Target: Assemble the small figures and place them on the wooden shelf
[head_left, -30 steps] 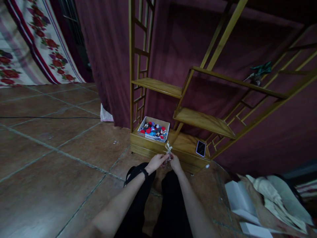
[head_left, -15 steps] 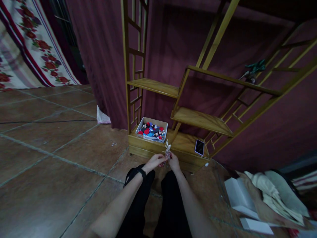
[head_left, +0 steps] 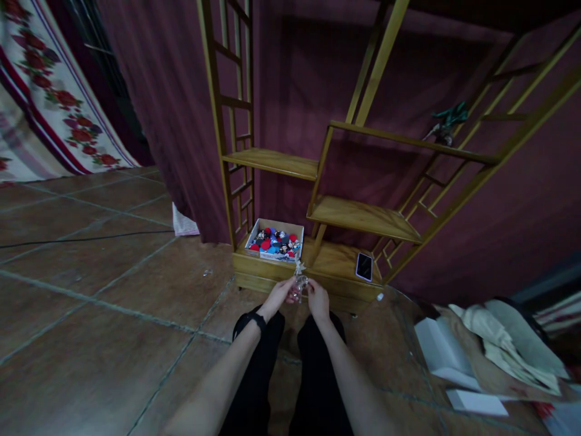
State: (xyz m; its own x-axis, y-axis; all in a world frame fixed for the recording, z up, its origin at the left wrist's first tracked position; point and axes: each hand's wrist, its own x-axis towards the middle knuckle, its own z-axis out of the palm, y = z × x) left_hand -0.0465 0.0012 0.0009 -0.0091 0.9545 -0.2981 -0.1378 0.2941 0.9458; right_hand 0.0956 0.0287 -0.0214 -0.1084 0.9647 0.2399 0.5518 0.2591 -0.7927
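In front of my knees, both hands are at a small clear, shiny plastic thing [head_left: 300, 284] with a whitish, frilled strip [head_left: 299, 266] at its top; its exact kind is too small to tell. My left hand [head_left: 282, 295] is closed, its fingers wrapped round the left side of it. On the other side, my right hand [head_left: 318, 299] has its fingers bent in a pinch at the right edge of the plastic. Just beyond the hands stands an open cardboard box [head_left: 276, 257] full of small red, blue, black and white pieces.
The box stands on the low ledge of a wooden shelf unit [head_left: 267, 163], whose posts and boards rise ahead. A phone [head_left: 364, 267] lies on the ledge at right. White boxes [head_left: 447, 348] and cloth [head_left: 490, 345] lie on the floor at right. A cable [head_left: 91, 238] runs at left.
The plastic thing has turned in my hands and its clear part looks wider now. My right hand has shifted slightly away from my left. The view has swung a little to the right.
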